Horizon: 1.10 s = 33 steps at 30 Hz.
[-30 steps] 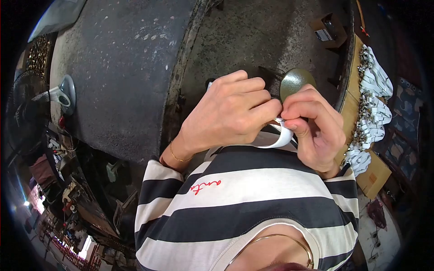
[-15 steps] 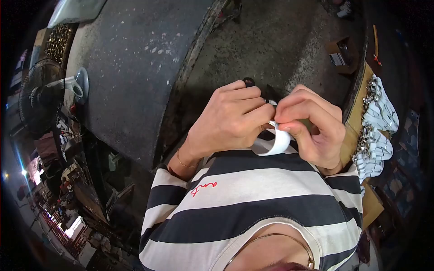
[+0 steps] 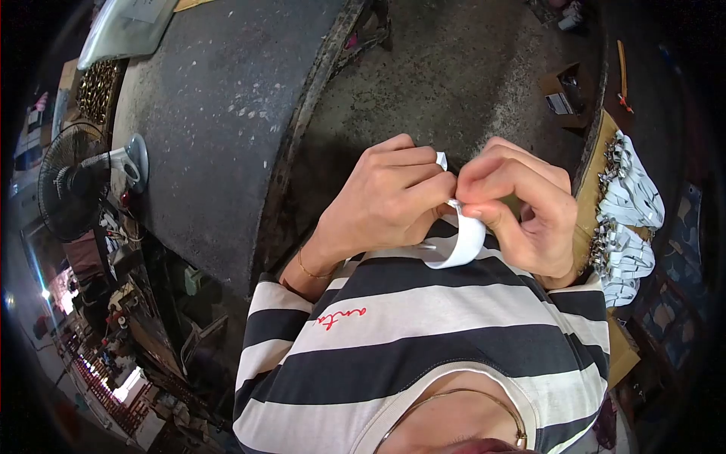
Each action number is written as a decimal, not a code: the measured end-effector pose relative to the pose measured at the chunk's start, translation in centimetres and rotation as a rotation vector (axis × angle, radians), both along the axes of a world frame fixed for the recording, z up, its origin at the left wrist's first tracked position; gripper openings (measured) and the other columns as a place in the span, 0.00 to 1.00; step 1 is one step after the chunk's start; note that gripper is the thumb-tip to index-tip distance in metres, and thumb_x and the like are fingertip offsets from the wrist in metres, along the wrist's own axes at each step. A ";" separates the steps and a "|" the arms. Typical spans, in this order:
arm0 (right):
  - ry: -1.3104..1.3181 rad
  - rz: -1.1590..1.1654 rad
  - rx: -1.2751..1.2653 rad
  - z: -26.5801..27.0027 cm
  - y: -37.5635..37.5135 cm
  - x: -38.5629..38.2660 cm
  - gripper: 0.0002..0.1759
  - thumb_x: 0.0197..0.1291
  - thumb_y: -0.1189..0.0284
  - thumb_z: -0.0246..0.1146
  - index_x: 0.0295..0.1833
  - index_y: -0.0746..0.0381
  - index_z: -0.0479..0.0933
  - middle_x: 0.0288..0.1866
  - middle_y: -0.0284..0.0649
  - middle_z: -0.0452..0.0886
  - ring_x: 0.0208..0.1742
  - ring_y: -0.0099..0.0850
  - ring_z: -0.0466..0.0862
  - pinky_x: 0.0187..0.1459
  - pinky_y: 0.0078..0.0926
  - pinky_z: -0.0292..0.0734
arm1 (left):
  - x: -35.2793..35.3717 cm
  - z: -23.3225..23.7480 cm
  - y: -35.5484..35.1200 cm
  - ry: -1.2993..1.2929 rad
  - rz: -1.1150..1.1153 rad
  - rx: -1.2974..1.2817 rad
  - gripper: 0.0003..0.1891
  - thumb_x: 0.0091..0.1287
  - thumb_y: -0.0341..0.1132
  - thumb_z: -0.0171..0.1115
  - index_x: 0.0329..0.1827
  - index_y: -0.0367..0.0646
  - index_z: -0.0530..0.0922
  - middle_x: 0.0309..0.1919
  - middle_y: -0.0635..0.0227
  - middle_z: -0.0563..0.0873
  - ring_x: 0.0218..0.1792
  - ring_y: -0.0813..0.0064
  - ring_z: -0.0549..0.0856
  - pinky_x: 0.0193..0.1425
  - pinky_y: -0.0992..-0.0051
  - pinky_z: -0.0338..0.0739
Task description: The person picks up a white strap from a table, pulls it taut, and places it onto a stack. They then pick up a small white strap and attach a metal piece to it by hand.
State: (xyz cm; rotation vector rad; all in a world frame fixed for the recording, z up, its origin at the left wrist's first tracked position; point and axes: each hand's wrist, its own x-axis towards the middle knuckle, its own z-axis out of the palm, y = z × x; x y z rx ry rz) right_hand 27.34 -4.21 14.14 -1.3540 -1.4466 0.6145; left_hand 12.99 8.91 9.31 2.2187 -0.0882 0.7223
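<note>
A white strap (image 3: 470, 240) hangs in a loop between my hands, in front of my striped shirt. My left hand (image 3: 393, 193), back upward and fingers curled, is closed on it, and a short white end sticks out above the fingers. My right hand (image 3: 522, 208) pinches the strap between thumb and fingertips, close beside the left fingers. A small shiny part shows at the pinch, but its details are hidden by my fingers.
White straps with metal ends (image 3: 629, 185) are piled on cardboard at the right. A dark worktable (image 3: 204, 129) stretches across the left, with a fan (image 3: 76, 178) beside it. An open cardboard box (image 3: 567, 94) stands at the upper right. Gold-coloured metal pieces (image 3: 98, 89) lie far left.
The view has shifted slightly. My hands keep nearly the same pinch on the strap, and its white end now shows more above my left fingers.
</note>
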 end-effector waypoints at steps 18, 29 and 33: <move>-0.068 -0.079 0.053 -0.2 6.8 -4.8 0.06 0.55 0.85 0.66 0.36 0.69 0.76 0.34 0.46 0.80 0.32 0.39 0.80 0.35 0.29 0.75 | -4.2 -0.5 6.1 -0.007 0.085 0.147 0.10 0.44 0.25 0.69 0.24 0.41 0.74 0.19 0.67 0.75 0.24 0.69 0.76 0.30 0.70 0.65; 0.067 0.043 -0.057 0.9 7.7 -5.9 0.05 0.55 0.84 0.67 0.35 0.69 0.77 0.35 0.45 0.83 0.35 0.33 0.82 0.35 0.26 0.76 | -7.1 0.1 8.1 -0.018 0.023 0.028 0.09 0.44 0.24 0.68 0.26 0.42 0.75 0.20 0.69 0.75 0.24 0.68 0.75 0.30 0.70 0.63; -0.109 -0.003 0.014 0.5 9.6 -6.7 0.07 0.53 0.85 0.67 0.34 0.68 0.75 0.33 0.45 0.80 0.32 0.38 0.80 0.34 0.28 0.74 | -7.0 -0.4 9.0 0.002 0.071 0.126 0.08 0.46 0.26 0.68 0.25 0.41 0.74 0.19 0.68 0.75 0.24 0.68 0.76 0.31 0.69 0.64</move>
